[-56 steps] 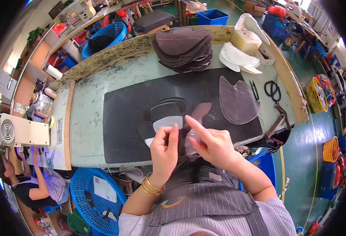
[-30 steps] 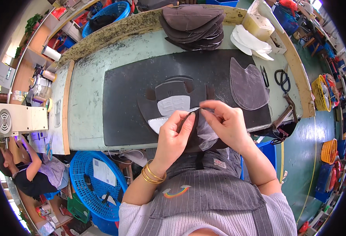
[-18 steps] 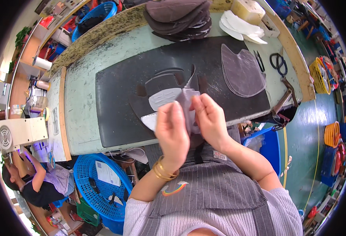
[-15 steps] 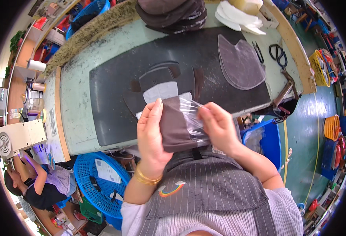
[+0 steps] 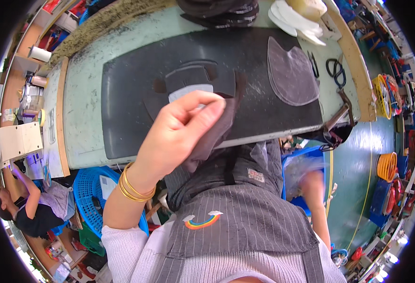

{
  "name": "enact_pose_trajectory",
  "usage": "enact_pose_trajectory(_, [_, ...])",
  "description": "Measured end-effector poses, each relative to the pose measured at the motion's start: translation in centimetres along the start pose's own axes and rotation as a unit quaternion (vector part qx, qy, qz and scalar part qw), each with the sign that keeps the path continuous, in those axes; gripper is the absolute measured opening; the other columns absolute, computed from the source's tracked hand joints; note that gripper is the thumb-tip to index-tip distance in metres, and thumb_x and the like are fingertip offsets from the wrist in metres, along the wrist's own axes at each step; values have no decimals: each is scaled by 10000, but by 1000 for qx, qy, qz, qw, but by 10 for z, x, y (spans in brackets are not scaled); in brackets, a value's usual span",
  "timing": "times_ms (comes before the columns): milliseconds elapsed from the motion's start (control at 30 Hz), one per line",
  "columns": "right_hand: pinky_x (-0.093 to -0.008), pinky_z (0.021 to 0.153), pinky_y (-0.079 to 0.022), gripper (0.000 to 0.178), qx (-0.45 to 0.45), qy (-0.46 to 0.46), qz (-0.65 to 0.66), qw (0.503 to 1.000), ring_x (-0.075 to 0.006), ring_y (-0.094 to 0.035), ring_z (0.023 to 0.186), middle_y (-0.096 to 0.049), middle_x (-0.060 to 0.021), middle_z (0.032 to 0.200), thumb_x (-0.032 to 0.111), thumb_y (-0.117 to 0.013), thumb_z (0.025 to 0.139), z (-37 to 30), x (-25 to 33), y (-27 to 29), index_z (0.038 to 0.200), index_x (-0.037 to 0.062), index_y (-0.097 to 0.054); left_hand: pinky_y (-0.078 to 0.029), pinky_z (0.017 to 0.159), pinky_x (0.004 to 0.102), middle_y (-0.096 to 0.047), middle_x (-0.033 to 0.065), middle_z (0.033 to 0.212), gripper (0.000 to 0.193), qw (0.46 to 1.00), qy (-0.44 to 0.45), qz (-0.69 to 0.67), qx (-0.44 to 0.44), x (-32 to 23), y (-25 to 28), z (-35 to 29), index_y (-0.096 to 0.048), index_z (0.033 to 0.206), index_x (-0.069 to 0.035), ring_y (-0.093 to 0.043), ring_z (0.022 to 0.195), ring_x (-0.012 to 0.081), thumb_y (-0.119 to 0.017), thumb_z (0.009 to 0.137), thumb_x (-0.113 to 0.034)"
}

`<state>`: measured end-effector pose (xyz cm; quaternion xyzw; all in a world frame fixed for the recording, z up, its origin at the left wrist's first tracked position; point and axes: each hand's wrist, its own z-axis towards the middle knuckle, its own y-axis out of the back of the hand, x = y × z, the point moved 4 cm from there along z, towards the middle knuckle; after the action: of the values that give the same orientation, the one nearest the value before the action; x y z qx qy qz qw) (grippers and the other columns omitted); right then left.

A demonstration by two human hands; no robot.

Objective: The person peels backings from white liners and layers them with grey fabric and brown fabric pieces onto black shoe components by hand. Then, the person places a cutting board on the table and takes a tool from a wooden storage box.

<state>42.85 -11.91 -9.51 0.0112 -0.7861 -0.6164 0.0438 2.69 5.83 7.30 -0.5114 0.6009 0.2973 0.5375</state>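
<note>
My left hand (image 5: pixel 172 129) is closed, pinching a dark brown fabric piece (image 5: pixel 215 133) by its upper edge. The fabric hangs down over the table's near edge, partly hidden behind the fingers. On the black mat (image 5: pixel 127 118) just beyond lie flat dark cut pieces (image 5: pixel 188 75) and a light grey piece (image 5: pixel 187 89). My right hand (image 5: pixel 314 183) is out to the right, low beside the table and over a blue bin (image 5: pixel 306 152). Motion smears its fingers, so I cannot tell what they hold. Crumpled clear film (image 5: pixel 294 169) shows in the bin.
Clear curved templates (image 5: pixel 292 75) lie on the mat's right, near black scissors (image 5: pixel 335 73) and a hammer (image 5: pixel 340 113). Dark fabric (image 5: pixel 221 12) and white pads (image 5: pixel 292 21) sit at the back. A blue basket (image 5: pixel 86 188) stands lower left; a person (image 5: pixel 33 212) works far left.
The clear film stretched between both hands is off the fabric. My right hand has swung right and down to the blue bin. My left hand has kept the fabric, which now hangs.
</note>
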Motion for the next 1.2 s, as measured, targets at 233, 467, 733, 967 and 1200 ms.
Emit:
enact_pose_trajectory(233, [-458,900,-477,568,228,100,884,395,-290,-576,1095,-547,-170,1255,487,-353,977,72,165,114,1336,53,-423,-472,491,292,-557,53,707,190,787,-311,522,113,-8,-81,-24,-641,951,-94,-534,590,160,-657,840,-249])
enact_pose_trajectory(467, [-445,1028,-383,470,314,4,921,231,-305,-506,1193,-519,-166,1290,270,-485,919,124,215,149,1300,-4,-443,-483,663,274,-619,20,888,443,988,-103,94,-62,42,-4,-57,-580,1087,-26,-582,773,105,-594,884,-420])
enact_pose_trajectory(733, [-461,1029,-380,524,303,-65,929,201,-295,-513,1186,-527,-144,1294,407,-444,950,139,234,139,1305,21,-448,-349,1065,426,-428,103,1393,577,874,-41,-473,100,81,-10,-23,-367,1368,-25,-437,1264,248,-525,936,-374])
enact_pose_trajectory(967, [-458,1067,-343,497,221,5,915,338,-324,-444,1262,-431,-194,1376,285,-391,972,140,213,142,1363,-20,-356,-508,829,286,-625,78,1054,162,919,-87,-348,-165,74,9,-22,-555,1078,-20,-615,932,137,-568,925,-75])
enact_pose_trajectory(1200, [-430,1022,-411,446,210,-62,871,439,-307,-523,1184,-494,-201,1314,189,-414,953,143,219,136,1314,-72,-406,-479,792,240,-609,50,963,166,931,-117,-193,-286,84,29,-36,-513,1019,-27,-582,855,86,-616,889,-30])
